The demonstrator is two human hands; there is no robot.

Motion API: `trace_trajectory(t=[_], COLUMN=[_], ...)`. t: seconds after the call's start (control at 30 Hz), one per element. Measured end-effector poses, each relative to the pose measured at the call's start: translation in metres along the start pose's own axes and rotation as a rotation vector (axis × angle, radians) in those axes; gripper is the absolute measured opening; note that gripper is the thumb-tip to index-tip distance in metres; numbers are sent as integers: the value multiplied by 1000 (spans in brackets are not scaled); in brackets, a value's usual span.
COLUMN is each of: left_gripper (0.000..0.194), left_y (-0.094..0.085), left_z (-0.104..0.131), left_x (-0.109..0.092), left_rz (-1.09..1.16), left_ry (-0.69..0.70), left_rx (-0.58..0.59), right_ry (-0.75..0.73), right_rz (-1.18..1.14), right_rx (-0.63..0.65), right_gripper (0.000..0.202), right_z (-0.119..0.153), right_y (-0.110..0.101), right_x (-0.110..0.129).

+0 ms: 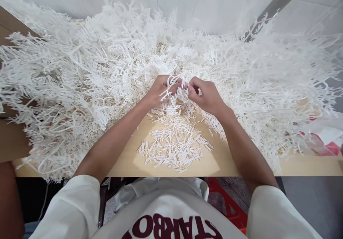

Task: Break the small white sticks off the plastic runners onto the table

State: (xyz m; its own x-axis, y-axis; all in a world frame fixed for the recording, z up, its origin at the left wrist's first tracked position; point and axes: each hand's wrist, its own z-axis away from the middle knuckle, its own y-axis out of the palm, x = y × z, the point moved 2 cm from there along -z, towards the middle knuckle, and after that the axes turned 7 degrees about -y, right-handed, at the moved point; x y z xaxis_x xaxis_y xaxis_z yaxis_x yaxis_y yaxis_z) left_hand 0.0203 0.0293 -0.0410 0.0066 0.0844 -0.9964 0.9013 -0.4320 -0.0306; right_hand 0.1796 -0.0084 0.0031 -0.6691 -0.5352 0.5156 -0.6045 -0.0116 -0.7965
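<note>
My left hand [160,90] is closed around a white branched plastic piece [174,105], whose thin twigs stick out past the fingers. Close beside it, my right hand [205,93] pinches at the twig ends of the same piece; the fingertips of both hands nearly meet. What exactly lies between the right fingertips is too small to make out. Below the hands, a loose pile of short white sticks [175,144] is spread on the light wooden tabletop [124,162]. A large tangled heap of similar white branched pieces [115,63] surrounds both hands on the left, right and far side.
Brown cardboard [12,140] stands at the left edge. A clear bag with red parts [317,144] lies at the right. Behind the heap rises a pale tiled wall [179,3] with a grey metal strip [278,4]. A red stool [233,210] shows beneath the table.
</note>
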Motion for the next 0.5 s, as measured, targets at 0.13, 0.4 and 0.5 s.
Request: trace_trajectory(t=[0.13,0.4,0.5], left_gripper=[36,31,31], left_y=[-16,-22,-5], left_z=[-10,-5,1], left_x=[17,-17,-25], left_rz=[251,-176,-333], left_ry=[-117,10,37], left_rx=[-309,-45,36], right_ry=[-112,10,44], right_rz=[-27,-194,-212], right_rx=[63,-295,-191], right_gripper=[13,22,36], right_z=[7,6,3], right_y=[-7,-6,6], right_x=[17,-5,-18])
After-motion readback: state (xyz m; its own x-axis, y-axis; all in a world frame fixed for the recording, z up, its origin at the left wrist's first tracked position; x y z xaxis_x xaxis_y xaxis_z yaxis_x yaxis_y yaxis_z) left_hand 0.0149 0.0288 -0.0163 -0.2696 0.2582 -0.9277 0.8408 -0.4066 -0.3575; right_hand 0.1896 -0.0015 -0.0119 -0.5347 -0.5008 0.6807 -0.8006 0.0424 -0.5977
